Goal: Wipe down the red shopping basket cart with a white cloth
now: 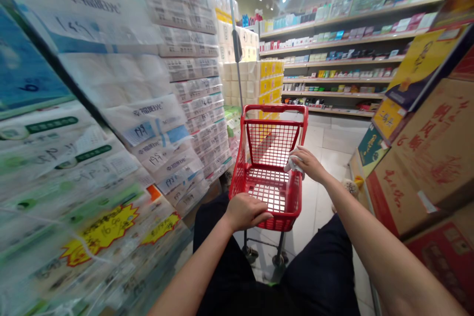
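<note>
A red plastic shopping cart on dark legs with wheels stands in front of my legs, its grid basket showing the floor through it. My left hand rests over the near left rim, its fingers wrapped on the edge and the thumb stretched along it. On the right rim, my right hand presses a crumpled white cloth against the cart's side, its fingers bent around the cloth.
Wrapped paper packs with price labels rise in stacks on the left. Cardboard boxes line the right side. Shelves of small goods stand ahead, beyond the pale tiled floor. A thin metal pole rises left of the cart.
</note>
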{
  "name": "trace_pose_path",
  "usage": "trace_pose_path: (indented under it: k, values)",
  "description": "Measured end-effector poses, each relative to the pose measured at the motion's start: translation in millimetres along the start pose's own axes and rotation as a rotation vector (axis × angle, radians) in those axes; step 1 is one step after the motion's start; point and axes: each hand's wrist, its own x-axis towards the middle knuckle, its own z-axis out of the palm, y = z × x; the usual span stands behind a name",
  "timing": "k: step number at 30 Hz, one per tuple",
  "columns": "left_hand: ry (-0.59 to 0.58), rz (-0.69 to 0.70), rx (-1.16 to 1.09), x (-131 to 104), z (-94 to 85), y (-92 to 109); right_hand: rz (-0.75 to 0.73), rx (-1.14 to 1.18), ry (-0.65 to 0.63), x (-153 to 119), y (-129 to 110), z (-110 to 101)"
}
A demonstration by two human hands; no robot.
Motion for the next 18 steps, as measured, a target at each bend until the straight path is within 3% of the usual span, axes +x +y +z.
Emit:
trace_pose_path:
  k: [5,14,18]
  values:
    - [0.002,-0.001,0.004,-4.5,0.3,-8.3,0.081,-0.091,0.117,-16.7,-15.4,14.7]
    - [0.004,-0.001,0.003,0.1,4.9,-12.5,-0.052,-0.107,0.121,-91.4,-109.9,23.1]
    - [0.000,0.039,-0.014,2.6,4.4,-13.8,-0.101,-0.124,0.086,-110.0,-135.4,22.0]
